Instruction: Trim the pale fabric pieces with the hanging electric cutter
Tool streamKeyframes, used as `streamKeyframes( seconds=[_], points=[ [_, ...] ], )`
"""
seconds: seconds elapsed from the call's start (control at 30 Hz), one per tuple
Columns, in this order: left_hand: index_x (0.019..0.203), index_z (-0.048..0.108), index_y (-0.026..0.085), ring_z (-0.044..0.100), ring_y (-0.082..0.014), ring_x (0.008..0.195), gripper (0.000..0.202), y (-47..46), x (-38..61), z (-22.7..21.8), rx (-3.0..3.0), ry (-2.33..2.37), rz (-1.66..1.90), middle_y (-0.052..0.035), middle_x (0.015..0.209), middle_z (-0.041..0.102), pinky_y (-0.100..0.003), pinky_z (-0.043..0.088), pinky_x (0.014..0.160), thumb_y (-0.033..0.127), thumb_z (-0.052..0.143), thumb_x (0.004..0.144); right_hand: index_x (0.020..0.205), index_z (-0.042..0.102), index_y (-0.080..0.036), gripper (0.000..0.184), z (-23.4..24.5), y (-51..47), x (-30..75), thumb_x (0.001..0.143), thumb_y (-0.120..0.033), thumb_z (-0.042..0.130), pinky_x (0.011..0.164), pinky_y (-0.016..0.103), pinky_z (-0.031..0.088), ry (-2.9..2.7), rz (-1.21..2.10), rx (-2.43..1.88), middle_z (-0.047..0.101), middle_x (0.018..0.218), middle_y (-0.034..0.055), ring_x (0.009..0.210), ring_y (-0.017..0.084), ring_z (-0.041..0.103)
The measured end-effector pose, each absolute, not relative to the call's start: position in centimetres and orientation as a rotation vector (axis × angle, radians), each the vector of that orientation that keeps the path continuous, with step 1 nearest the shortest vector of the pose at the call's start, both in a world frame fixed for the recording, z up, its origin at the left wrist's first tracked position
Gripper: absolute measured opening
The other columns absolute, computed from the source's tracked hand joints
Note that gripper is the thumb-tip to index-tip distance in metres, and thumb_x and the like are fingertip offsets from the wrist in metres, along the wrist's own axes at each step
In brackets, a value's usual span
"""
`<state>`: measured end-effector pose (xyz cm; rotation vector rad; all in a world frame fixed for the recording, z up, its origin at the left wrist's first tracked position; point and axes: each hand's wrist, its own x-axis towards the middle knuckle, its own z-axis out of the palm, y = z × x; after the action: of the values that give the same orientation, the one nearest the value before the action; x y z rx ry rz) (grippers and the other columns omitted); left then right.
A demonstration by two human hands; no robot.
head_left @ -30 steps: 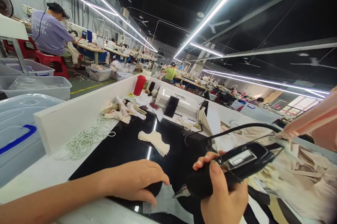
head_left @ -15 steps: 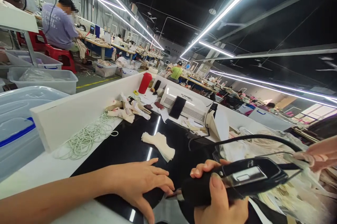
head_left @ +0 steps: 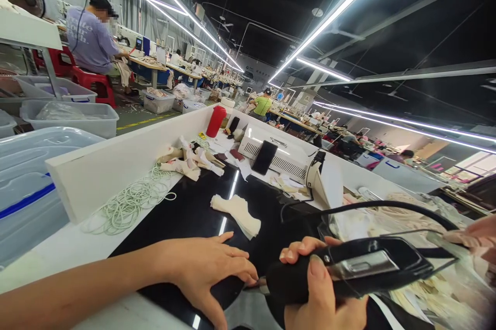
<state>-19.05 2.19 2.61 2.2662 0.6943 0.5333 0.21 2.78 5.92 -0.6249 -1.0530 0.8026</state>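
My right hand (head_left: 329, 309) is wrapped around a black corded handheld tool (head_left: 372, 268) with a silver panel on its side. Its thumb lies along the near side, and its fingertips show on the far side. A narrow metal tip (head_left: 261, 285) points left from the tool. My left hand (head_left: 211, 270) is palm down over the glossy black work surface (head_left: 163, 232), fingers spread, fingertips close to that tip. Whether they touch it I cannot tell. Beyond both hands lies a small stack of cream fabric pieces (head_left: 238, 214). Grey translucent material (head_left: 251, 312) shows below the tip.
Green cord (head_left: 132, 206) lies tangled at the left by a white partition (head_left: 108, 165). A phone (head_left: 265, 157) leans on a white vented unit (head_left: 251, 140) near a red bottle (head_left: 216, 121). Another hand (head_left: 478, 234), apparently a co-worker's, is beside the cable at right, over heaped pale fabric (head_left: 430, 296).
The view has shifted slightly, so the background sits a little further right. Both my hands and the tool's tip hold nearly the same place. The hand at the right edge sits slightly further right.
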Motion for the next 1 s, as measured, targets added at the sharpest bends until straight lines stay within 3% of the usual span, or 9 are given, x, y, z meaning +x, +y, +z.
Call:
streamKeyframes(
  seconds=[0.33, 0.53, 0.77, 1.0],
  points=[
    [0.143, 0.050, 0.027, 0.041, -0.0361, 0.145, 0.070, 2.2, -19.3, 3.0, 2.261, 0.671, 0.506, -0.0098, 0.141, 0.061, -0.072, 0.005, 0.119, 0.039, 0.082, 0.081, 0.109, 0.060, -0.027, 0.034, 6.7, 0.9, -0.7, 0.082, -0.036, 0.080, 0.063, 0.031, 0.055, -1.020, 0.906, -0.620, 0.062, 0.079, -0.0044, 0.066, 0.014, 0.058],
    [0.143, 0.050, 0.029, 0.040, -0.0369, 0.146, 0.071, 2.2, -19.3, 2.9, 2.263, 0.670, 0.499, -0.0089, 0.142, 0.060, -0.073, 0.004, 0.118, 0.040, 0.082, 0.081, 0.112, 0.059, -0.029, 0.028, 6.7, 0.5, -1.0, 0.087, -0.029, 0.073, 0.063, 0.031, 0.054, -1.044, 0.913, -0.634, 0.061, 0.080, -0.0045, 0.067, 0.014, 0.058],
    [0.143, 0.051, 0.029, 0.042, -0.0382, 0.144, 0.070, 2.3, -19.2, 3.0, 2.262, 0.662, 0.501, -0.0090, 0.143, 0.060, -0.073, 0.004, 0.118, 0.041, 0.082, 0.081, 0.110, 0.060, -0.027, 0.036, 7.0, 0.4, -0.7, 0.082, -0.037, 0.080, 0.060, 0.032, 0.054, -1.022, 0.911, -0.614, 0.059, 0.079, -0.0037, 0.064, 0.014, 0.058],
    [0.144, 0.049, 0.029, 0.038, -0.0381, 0.147, 0.073, 2.3, -19.3, 2.9, 2.286, 0.660, 0.488, -0.0102, 0.145, 0.058, -0.074, 0.004, 0.117, 0.039, 0.082, 0.080, 0.111, 0.059, -0.028, 0.032, 6.8, 0.2, -1.2, 0.085, -0.032, 0.076, 0.063, 0.031, 0.055, -1.042, 0.919, -0.638, 0.060, 0.080, -0.0042, 0.067, 0.014, 0.058]
  ],
)
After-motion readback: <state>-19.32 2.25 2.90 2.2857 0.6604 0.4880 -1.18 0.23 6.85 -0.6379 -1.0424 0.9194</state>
